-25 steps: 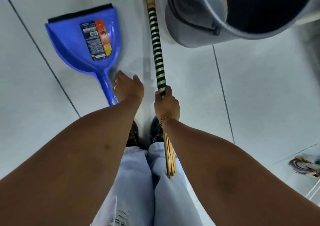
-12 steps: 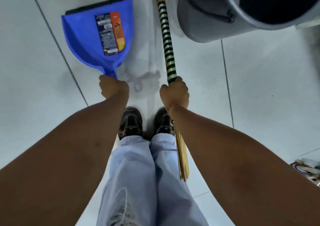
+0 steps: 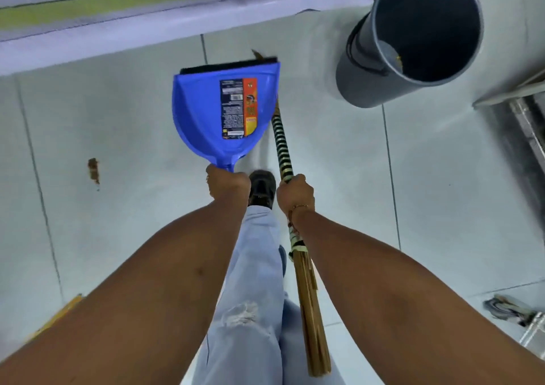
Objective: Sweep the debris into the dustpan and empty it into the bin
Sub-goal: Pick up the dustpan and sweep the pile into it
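My left hand [image 3: 227,184] grips the handle of a blue dustpan [image 3: 203,110], which is lifted off the floor with its black lip pointing away from me and a label on its back. My right hand [image 3: 295,193] is closed around a broom [image 3: 282,148] with a green-and-black striped handle; a straw bundle hangs down beside my leg. A brown piece of debris [image 3: 93,170] lies on the tiles to the left. Another brown scrap [image 3: 257,54] peeks out past the dustpan's far edge. The grey bin [image 3: 380,60] stands at the upper right, its mouth open.
A wall base with a yellow-green stripe [image 3: 118,4] runs along the far side. A metal frame [image 3: 525,119] is at the right edge, and a crumpled cloth [image 3: 507,308] lies at the lower right. My leg and black shoe [image 3: 261,187] are between my hands.
My left hand closed on the dustpan handle and lifted the pan off the floor. The view pulled back and I stepped forward, with the wall and debris coming into sight.
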